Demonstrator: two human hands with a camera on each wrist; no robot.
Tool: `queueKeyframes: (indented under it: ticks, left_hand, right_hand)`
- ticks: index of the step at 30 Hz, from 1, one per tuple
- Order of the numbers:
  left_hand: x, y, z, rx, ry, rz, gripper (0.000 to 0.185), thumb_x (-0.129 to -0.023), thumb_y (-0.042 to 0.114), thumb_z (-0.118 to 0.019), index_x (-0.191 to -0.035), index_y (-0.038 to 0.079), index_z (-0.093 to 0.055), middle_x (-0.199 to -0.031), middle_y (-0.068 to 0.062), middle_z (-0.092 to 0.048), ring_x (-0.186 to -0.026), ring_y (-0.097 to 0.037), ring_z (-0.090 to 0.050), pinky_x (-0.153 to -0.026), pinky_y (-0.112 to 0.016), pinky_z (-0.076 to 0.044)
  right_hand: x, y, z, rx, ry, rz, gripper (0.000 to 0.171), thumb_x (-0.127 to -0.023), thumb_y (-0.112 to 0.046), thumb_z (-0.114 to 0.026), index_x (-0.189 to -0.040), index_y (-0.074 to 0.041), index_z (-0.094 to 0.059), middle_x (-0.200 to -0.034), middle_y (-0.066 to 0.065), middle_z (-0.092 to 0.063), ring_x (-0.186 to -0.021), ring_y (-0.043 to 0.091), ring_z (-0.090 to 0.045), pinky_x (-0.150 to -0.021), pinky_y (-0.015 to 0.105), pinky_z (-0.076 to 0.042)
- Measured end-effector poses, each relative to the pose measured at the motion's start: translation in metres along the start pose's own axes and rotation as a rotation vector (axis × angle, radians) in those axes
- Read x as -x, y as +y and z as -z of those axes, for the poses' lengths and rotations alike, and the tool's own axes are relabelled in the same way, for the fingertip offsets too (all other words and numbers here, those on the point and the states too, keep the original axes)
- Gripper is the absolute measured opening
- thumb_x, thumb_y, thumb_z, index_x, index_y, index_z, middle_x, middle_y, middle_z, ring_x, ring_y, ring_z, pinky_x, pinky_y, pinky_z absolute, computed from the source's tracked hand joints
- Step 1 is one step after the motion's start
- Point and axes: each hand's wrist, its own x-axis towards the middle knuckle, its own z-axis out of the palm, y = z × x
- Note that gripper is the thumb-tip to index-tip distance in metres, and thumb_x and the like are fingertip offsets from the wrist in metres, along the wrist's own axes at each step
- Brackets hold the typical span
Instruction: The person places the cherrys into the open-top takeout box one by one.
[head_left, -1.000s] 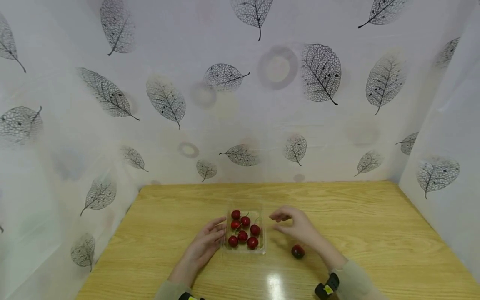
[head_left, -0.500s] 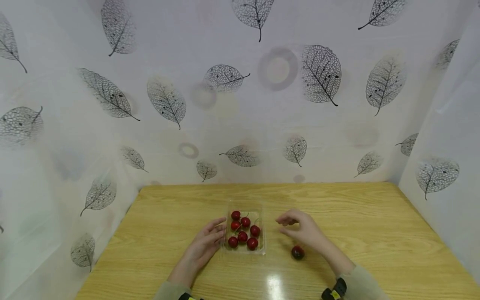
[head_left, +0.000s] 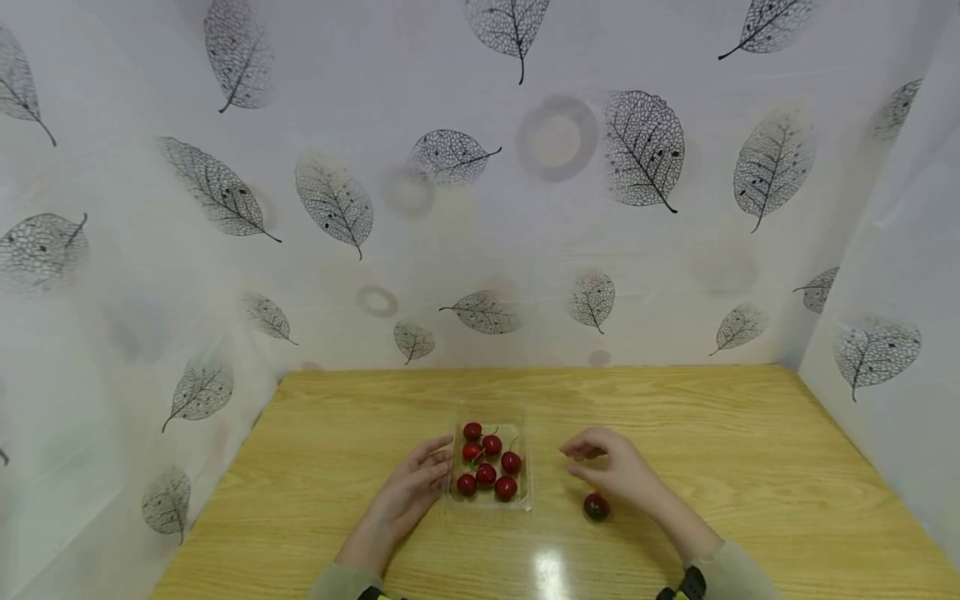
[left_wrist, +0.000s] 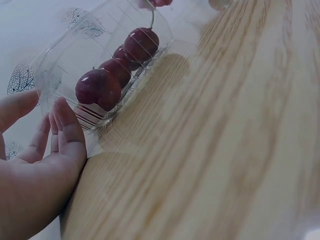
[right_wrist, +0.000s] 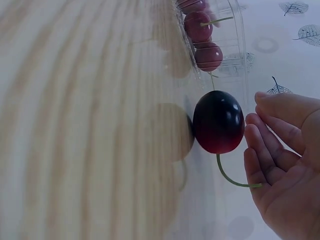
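A clear plastic box (head_left: 528, 492) with several red cherries (head_left: 486, 475) in it sits mid-table. My left hand (head_left: 405, 492) lies along its left side, fingertips right at the wall; in the left wrist view the fingers (left_wrist: 67, 125) are loosely bent beside the plastic. To the right of the box, one dark red cherry (head_left: 596, 507) lies loose on the wood. Just beyond it my right hand (head_left: 618, 468) hovers with loosely curved fingers and nothing between them. The right wrist view shows this cherry (right_wrist: 218, 121) almost black on top, with a curved green stem, in front of the fingers.
The wooden table (head_left: 360, 400) has a light grain and a bright reflection at its front. A white sheet printed with leaves (head_left: 480, 242) stands behind it and along both sides. Dark bands with yellow marks sit on both wrists.
My right hand has drawn away from the box, to the right and slightly toward me, closer over the loose cherry. The left hand, the box and the cherries stay where they were.
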Motion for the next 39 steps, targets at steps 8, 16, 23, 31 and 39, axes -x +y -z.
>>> queueKeyframes:
  ticks: [8,16,23,31,39]
  left_hand:
    - [0.0,0.0,-0.001,0.018,-0.001,-0.002,0.058,-0.107,-0.003,-0.05,-0.162,0.0,-0.03,-0.123,0.006,-0.055,-0.112,-0.004,-0.055,-0.097,-0.019,-0.049]
    - [0.001,0.001,-0.002,0.028,-0.002,-0.004,0.059,-0.107,-0.003,-0.05,-0.162,-0.002,-0.029,-0.123,0.006,-0.055,-0.111,-0.004,-0.056,-0.097,-0.019,-0.049]
    - [0.001,0.0,-0.002,0.024,-0.005,-0.006,0.058,-0.107,-0.003,-0.05,-0.161,-0.001,-0.03,-0.124,0.005,-0.054,-0.112,-0.005,-0.056,-0.097,-0.019,-0.049]
    - [0.002,0.001,-0.002,0.034,-0.015,-0.012,0.058,-0.107,-0.003,-0.051,-0.161,-0.001,-0.031,-0.124,0.004,-0.054,-0.112,-0.005,-0.056,-0.096,-0.018,-0.049]
    - [0.001,0.0,-0.001,0.03,-0.014,-0.01,0.059,-0.107,-0.002,-0.051,-0.162,-0.001,-0.029,-0.125,0.004,-0.055,-0.113,-0.005,-0.056,-0.097,-0.019,-0.05]
  right_hand:
    - [0.007,0.003,0.004,-0.022,-0.028,0.0,0.023,-0.09,-0.007,-0.082,-0.112,-0.003,-0.076,-0.107,0.011,-0.077,-0.093,0.015,-0.071,-0.086,0.026,-0.06]
    - [0.015,0.006,0.008,-0.032,-0.019,0.016,0.022,-0.091,-0.006,-0.081,-0.112,-0.003,-0.076,-0.106,0.012,-0.077,-0.093,0.012,-0.07,-0.086,0.027,-0.06]
    - [0.02,0.006,0.01,-0.041,-0.019,0.021,0.022,-0.09,-0.004,-0.081,-0.112,-0.002,-0.076,-0.105,0.013,-0.077,-0.092,0.016,-0.071,-0.085,0.027,-0.06]
    - [0.024,0.006,0.012,-0.033,-0.049,-0.014,0.025,-0.09,-0.009,-0.082,-0.114,-0.003,-0.076,-0.107,0.012,-0.077,-0.094,0.01,-0.07,-0.086,0.026,-0.059]
    - [0.032,0.012,0.014,-0.031,-0.036,0.034,0.025,-0.089,-0.009,-0.084,-0.113,-0.003,-0.076,-0.105,0.012,-0.077,-0.093,0.006,-0.068,-0.084,0.025,-0.059]
